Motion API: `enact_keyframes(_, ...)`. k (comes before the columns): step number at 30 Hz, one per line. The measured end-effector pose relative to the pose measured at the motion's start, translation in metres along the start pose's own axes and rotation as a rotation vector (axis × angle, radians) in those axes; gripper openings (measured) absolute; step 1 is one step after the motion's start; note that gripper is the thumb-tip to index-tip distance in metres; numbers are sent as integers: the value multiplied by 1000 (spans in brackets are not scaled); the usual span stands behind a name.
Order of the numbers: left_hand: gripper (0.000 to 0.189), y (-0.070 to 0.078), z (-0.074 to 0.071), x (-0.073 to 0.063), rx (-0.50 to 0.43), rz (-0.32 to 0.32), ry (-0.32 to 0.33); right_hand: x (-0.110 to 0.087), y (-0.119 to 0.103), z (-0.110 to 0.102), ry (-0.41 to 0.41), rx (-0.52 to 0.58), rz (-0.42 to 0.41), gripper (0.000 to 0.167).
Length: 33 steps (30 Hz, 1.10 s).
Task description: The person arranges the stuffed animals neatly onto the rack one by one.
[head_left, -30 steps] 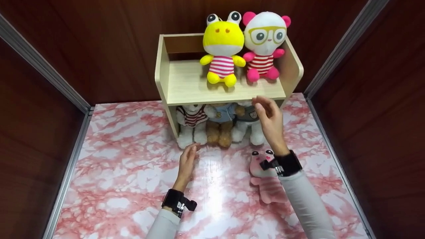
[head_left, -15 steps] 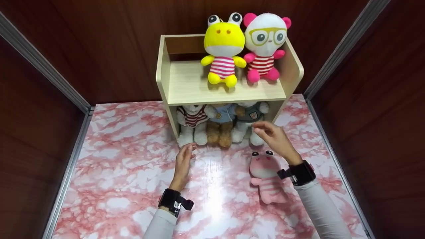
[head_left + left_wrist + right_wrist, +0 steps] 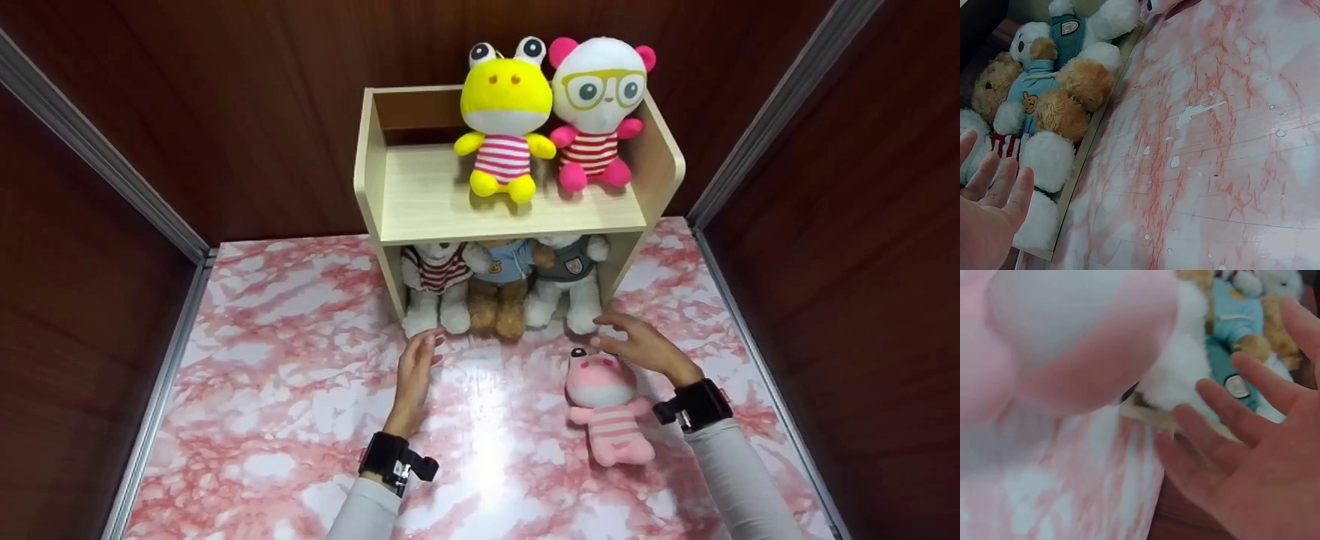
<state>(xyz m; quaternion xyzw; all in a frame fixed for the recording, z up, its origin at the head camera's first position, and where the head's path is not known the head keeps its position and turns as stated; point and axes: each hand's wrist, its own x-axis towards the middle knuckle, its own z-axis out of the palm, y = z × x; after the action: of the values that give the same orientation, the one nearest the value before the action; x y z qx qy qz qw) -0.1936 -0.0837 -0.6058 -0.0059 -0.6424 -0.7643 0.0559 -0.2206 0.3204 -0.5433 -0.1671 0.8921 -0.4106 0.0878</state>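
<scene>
A pink frog plush [image 3: 611, 412] with a striped body lies on its back on the marbled table. Beside its head is my right hand [image 3: 641, 345], fingers spread in the right wrist view and holding nothing; it covers one of the frog's eyes in the head view. My left hand [image 3: 412, 375], also holding nothing, is near the shelf's lower left, fingers extended by the white bear in a striped dress [image 3: 439, 281]. On the upper shelf sit a yellow frog plush [image 3: 506, 97] and a white-and-pink panda plush [image 3: 600, 90] with printed glasses.
The two-tier wooden shelf [image 3: 427, 217] stands at the back. In its lower tier, a brown bear in a blue top [image 3: 499, 296] and a white bear in a grey-green top [image 3: 566, 281] sit beside the striped one. Dark wood panels [image 3: 97, 225] enclose the marbled table [image 3: 285, 420].
My right hand has come down from the upper shelf's front edge to beside the pink frog's head. The left hand has shifted slightly left. The plush toys keep their places.
</scene>
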Motion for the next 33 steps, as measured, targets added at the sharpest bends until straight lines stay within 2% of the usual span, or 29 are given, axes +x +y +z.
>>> enact_keyframes(8, 36, 1, -2, 0, -2, 9, -13, -1, 16, 8, -189, 30, 63, 63)
enact_keyframes(12, 36, 1, -2, 0, 19, 10, -13, -1, 23, 16, -231, 13, 92, 70)
enact_keyframes(16, 37, 1, -1, 1, 20, 24, -6, -2, 28, 21, -239, 4, 145, 71)
enact_keyframes(19, 38, 0, -1, 1, 2, 28, -9, -2, 30, 25, -229, 13, 149, 66)
enact_keyframes(23, 39, 0, -1, -1, -9, 20, -10, -1, 32, 27, -192, 18, 67, 53)
enact_keyframes(26, 38, 0, -1, -2, -18, 19, -10, 0, 30, 28, -132, 10, 5, 47)
enact_keyframes(33, 36, 1, 1, -1, -9, -4, 3, 2, 7, 26, 15, 92, 10, 47)
